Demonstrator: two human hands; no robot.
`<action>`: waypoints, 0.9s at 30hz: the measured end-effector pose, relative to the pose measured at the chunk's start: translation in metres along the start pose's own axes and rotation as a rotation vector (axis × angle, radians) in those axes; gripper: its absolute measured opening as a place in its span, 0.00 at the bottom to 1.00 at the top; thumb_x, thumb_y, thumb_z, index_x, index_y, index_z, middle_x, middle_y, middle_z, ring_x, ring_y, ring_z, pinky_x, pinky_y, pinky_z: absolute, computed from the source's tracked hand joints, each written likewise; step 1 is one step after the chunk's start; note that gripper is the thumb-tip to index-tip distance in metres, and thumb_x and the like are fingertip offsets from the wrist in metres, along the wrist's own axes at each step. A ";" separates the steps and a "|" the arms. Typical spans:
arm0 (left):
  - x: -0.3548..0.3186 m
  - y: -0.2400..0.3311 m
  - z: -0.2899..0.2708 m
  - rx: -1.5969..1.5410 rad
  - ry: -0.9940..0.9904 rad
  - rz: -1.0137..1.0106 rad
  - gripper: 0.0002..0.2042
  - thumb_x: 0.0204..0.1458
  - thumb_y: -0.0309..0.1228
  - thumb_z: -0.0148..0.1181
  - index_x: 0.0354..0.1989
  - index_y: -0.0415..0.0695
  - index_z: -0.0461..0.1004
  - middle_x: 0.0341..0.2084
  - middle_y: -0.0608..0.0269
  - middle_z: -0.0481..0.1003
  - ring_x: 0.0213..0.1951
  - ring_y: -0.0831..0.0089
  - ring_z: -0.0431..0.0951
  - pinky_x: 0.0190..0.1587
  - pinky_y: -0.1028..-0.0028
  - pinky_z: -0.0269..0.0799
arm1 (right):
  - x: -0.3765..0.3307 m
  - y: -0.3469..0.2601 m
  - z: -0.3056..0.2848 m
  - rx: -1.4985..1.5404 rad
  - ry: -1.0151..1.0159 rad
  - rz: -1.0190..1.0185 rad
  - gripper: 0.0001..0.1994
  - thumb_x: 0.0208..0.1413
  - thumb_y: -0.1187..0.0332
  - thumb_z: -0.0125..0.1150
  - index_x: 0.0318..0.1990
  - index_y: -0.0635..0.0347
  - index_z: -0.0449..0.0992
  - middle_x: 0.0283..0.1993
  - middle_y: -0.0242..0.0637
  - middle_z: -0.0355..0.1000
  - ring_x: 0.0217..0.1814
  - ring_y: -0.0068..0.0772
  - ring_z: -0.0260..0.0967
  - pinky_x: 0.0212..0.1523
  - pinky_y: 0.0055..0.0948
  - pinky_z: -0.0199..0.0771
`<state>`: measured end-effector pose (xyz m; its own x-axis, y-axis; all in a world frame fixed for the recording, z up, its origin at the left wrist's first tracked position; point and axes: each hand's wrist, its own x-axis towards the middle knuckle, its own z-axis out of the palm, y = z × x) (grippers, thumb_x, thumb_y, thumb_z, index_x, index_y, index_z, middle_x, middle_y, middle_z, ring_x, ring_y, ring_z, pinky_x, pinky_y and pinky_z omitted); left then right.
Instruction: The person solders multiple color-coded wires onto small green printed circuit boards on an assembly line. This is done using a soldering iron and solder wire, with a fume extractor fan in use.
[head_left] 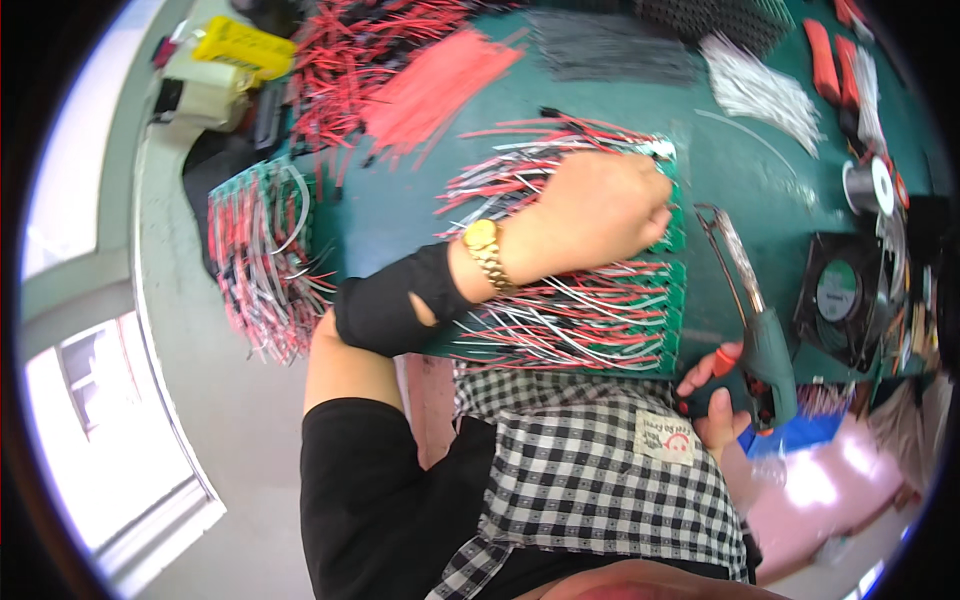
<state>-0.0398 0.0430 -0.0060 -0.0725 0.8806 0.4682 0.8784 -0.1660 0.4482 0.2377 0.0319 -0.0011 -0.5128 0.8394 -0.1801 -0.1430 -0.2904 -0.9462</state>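
Note:
My left hand is closed, knuckles up, over the upper group of red, white and black wires. Its fingertips are by the green circuit board at the wire ends; what they pinch is hidden. Just below, a second green board strip has a row of wires fanning left from it. At the right, my right hand is wrapped round the handle of a green soldering gun, its tip pointing up and left, apart from the boards.
Red wires, black wires and white wires lie along the far side of the green table. Wired boards hang at the left edge. A black fan and a white spool stand at right.

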 end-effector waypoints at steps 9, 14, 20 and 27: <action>0.007 -0.005 -0.040 0.159 -0.039 0.041 0.10 0.42 0.36 0.63 0.22 0.42 0.74 0.21 0.58 0.71 0.28 0.60 0.75 0.30 0.63 0.70 | 0.005 0.005 -0.002 -0.016 -0.096 -0.136 0.24 0.53 0.64 0.57 0.53 0.67 0.58 0.30 0.41 0.65 0.27 0.28 0.66 0.28 0.25 0.71; 0.039 -0.107 -0.132 0.414 0.466 -0.295 0.10 0.47 0.36 0.61 0.28 0.40 0.77 0.26 0.54 0.75 0.33 0.59 0.75 0.36 0.63 0.71 | 0.007 0.013 -0.008 0.018 -0.102 -0.152 0.24 0.53 0.65 0.57 0.54 0.67 0.58 0.31 0.40 0.65 0.28 0.28 0.65 0.28 0.26 0.73; 0.053 -0.199 -0.148 0.685 0.422 -0.594 0.10 0.49 0.39 0.59 0.34 0.48 0.79 0.37 0.53 0.73 0.42 0.53 0.73 0.44 0.57 0.69 | 0.012 0.017 -0.008 -0.009 -0.156 -0.152 0.22 0.53 0.70 0.53 0.55 0.68 0.59 0.32 0.40 0.66 0.29 0.28 0.65 0.30 0.27 0.73; 0.059 -0.207 -0.144 0.629 0.416 -0.512 0.12 0.48 0.43 0.61 0.31 0.49 0.78 0.43 0.57 0.70 0.48 0.54 0.67 0.46 0.53 0.64 | 0.010 0.011 -0.011 -0.081 -0.192 -0.148 0.21 0.54 0.73 0.50 0.55 0.68 0.59 0.34 0.40 0.66 0.30 0.27 0.66 0.33 0.28 0.70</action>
<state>-0.2943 0.0656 0.0383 -0.5823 0.5288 0.6175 0.7785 0.5816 0.2360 0.2399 0.0422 -0.0166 -0.6435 0.7654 0.0093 -0.1640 -0.1260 -0.9784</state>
